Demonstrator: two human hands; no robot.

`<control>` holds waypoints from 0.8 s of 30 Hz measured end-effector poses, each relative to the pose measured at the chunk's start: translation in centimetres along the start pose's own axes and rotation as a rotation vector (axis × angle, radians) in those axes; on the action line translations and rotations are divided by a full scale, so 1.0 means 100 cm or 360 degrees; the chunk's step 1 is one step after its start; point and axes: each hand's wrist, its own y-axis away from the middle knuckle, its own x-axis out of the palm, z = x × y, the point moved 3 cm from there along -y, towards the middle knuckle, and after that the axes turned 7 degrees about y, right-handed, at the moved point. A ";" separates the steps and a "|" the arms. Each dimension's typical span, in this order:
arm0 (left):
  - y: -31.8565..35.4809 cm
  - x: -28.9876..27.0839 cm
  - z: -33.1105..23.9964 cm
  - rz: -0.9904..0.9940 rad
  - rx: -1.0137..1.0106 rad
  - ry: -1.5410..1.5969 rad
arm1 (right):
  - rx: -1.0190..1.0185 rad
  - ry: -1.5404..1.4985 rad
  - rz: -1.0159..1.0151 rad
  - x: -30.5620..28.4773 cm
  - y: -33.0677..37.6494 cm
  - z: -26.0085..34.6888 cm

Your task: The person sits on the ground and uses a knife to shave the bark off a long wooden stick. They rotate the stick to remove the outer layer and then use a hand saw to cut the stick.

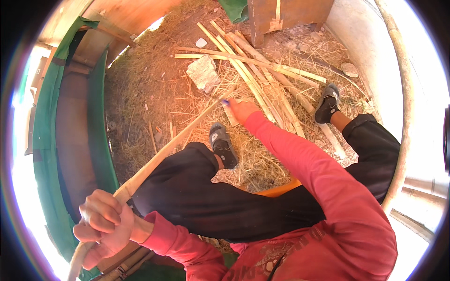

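Observation:
A long, pale bamboo strip (161,157) slants from the lower left up toward the middle, across my left leg. Near its thick lower end, the fingers of my left hand (105,222) are closed around it. My right hand (243,110) is closed beside the strip's thin far end, above the straw. At its fingertips shows a small blue piece (226,102), right against the strip. The rest of what this hand grips is hidden. A flat, pale piece (230,115) is visible just below the fingers; its kind is unclear.
Split bamboo strips (243,70) lie crossed in a pile ahead, with a pale stone block (203,74) beside them. Straw (258,171) covers the ground around my feet. Green-edged boards (101,126) stand at left, a bamboo pole (402,93) at right, a wooden panel (300,18) beyond.

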 end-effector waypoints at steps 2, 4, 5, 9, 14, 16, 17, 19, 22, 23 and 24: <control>0.000 0.000 0.002 -0.0221 0.0065 -0.0126 | 0.0542 0.0316 0.0094 0.033 0.012 -0.089; -0.005 -0.003 0.006 -0.0136 0.0024 0.0035 | 0.0783 0.0496 0.0155 0.072 0.020 -0.196; 0.005 -0.001 0.002 -0.0079 -0.0037 0.0111 | 0.0739 0.0370 0.0077 0.055 0.021 -0.184; 0.007 0.001 -0.001 0.0134 -0.0172 0.0271 | 0.0527 -0.0413 -0.0012 -0.010 0.041 -0.094; 0.008 -0.012 -0.002 -0.0144 0.0004 0.0001 | 0.0121 -0.0748 0.0083 -0.037 0.038 0.002; 0.006 -0.011 -0.003 -0.0026 -0.0024 0.0069 | 0.0167 -0.0700 0.0194 -0.040 0.031 0.016; 0.005 -0.010 -0.003 0.0024 -0.0031 0.0081 | 0.0169 -0.0642 0.0118 -0.038 0.028 0.018; 0.004 -0.005 -0.002 0.0113 -0.0043 0.0089 | 0.0183 -0.0528 -0.0037 -0.021 0.022 0.017; 0.009 -0.006 0.005 -0.0145 0.0007 -0.0153 | 0.0511 0.0051 0.0308 0.059 0.003 -0.074; 0.006 -0.013 0.001 -0.0170 0.0021 -0.0193 | 0.0513 -0.0017 0.0358 0.059 0.014 -0.092; 0.004 -0.019 0.000 -0.0195 0.0032 -0.0218 | 0.0484 -0.0165 0.0399 0.034 0.022 -0.092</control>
